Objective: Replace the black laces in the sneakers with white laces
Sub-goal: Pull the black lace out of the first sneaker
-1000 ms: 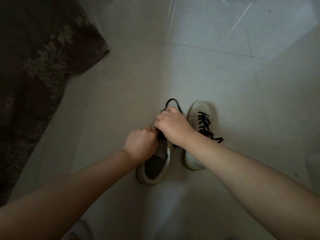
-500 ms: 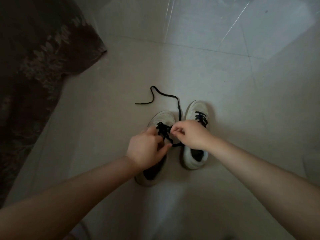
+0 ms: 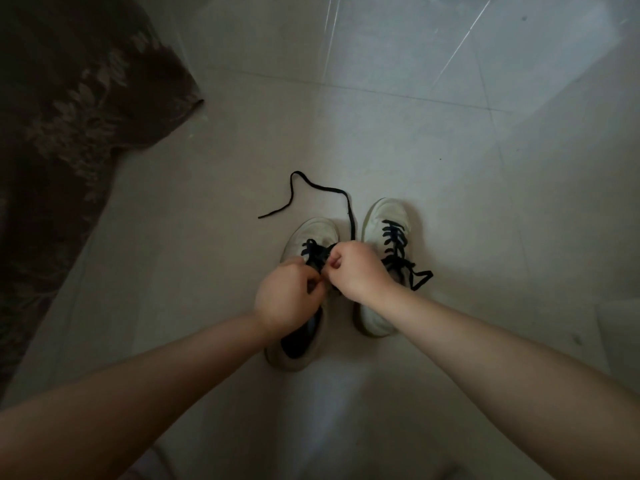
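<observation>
Two white sneakers stand side by side on the tiled floor, toes pointing away from me. The left sneaker has its black lace partly pulled out; one long end trails over the floor beyond the toe. My left hand and my right hand are both over this shoe's eyelets, fingers curled, pinching the lace where it crosses. The right sneaker is fully laced in black, with its loose ends lying to its right. No white laces are in view.
A dark patterned rug covers the floor at the left. Pale floor tiles spread around the shoes. A pale object's edge shows at the far right.
One lace end came free of the left sneaker and now trails on the floor ahead. Both hands have dropped lower onto the eyelets and come closer together.
</observation>
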Demonstrator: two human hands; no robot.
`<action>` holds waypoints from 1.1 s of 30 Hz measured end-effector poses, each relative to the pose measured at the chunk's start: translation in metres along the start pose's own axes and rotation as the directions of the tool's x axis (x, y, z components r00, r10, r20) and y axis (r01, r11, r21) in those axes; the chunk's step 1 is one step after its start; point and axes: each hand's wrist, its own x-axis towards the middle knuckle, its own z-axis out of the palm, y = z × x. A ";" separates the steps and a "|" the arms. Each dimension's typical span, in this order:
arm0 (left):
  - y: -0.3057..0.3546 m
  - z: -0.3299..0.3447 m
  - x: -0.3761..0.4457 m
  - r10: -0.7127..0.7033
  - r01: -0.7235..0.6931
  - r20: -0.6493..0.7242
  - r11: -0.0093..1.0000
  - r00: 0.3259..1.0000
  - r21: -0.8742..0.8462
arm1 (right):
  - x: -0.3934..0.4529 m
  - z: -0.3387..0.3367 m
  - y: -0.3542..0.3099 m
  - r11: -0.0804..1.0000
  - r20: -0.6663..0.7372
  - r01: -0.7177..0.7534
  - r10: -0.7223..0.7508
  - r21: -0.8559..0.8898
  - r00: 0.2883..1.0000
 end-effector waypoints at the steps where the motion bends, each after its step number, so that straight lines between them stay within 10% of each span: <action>1: -0.001 0.000 0.000 -0.020 0.020 0.001 1.000 1.000 -0.007 | 0.002 -0.002 0.000 0.996 0.012 0.045 -0.044 -0.078 0.999; 7: 0.000 -0.004 0.002 -0.060 0.060 0.011 0.994 0.998 -0.088 | 0.017 -0.027 0.003 0.796 -0.090 0.349 -0.446 -0.495 0.891; 13: -0.004 -0.003 0.003 -0.042 0.043 0.006 0.991 0.999 -0.124 | 0.011 -0.023 0.016 0.999 0.034 -0.019 0.018 0.038 0.999; 20: -0.004 -0.001 0.004 -0.023 0.020 -0.023 0.994 0.999 -0.104 | 0.014 -0.008 0.003 0.997 0.032 -0.080 0.079 0.010 0.996; 26: -0.007 0.000 0.006 -0.057 0.052 -0.033 0.991 0.998 -0.123 | 0.015 -0.036 0.003 0.908 -0.150 0.221 -0.289 -0.355 0.946; 33: -0.006 0.001 0.004 -0.062 0.058 -0.026 0.987 0.998 -0.147 | 0.011 -0.020 0.000 0.994 0.113 -0.110 0.111 -0.015 0.987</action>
